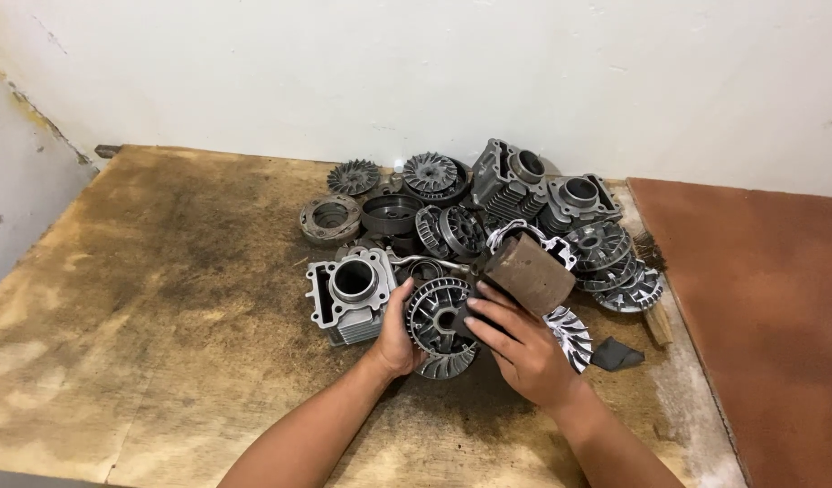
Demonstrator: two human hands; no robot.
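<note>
Finned metal wheel [440,325] at the near edge of a pile of engine parts, gripped between both hands. Left hand [396,336] curled round the wheel's left rim, thumb laid along the edge, fingers tucked behind and out of sight. Right hand [519,343] half closed, fingers spread across the wheel's right side and pressed against a folded brown sheet, likely sandpaper [530,271], held just above the wheel.

Just left of the wheel, touching the left hand, a grey engine cylinder [351,294] with a round bore facing up. Under the right wrist, a bright fan-like disc [570,336], partly covered. Near it, a dark scrap [616,355] on the board. Behind, heaped against the white wall [434,63]: more finned wheels, a dark drum [391,213], two further cylinders [542,190]. All on a stained wooden board [163,298], reddish surface [759,325] to the right.

Wheel's centre and right half masked by the right hand; lower parts of the heap buried and hard to tell apart. Forearms cut off at the bottom edge.
</note>
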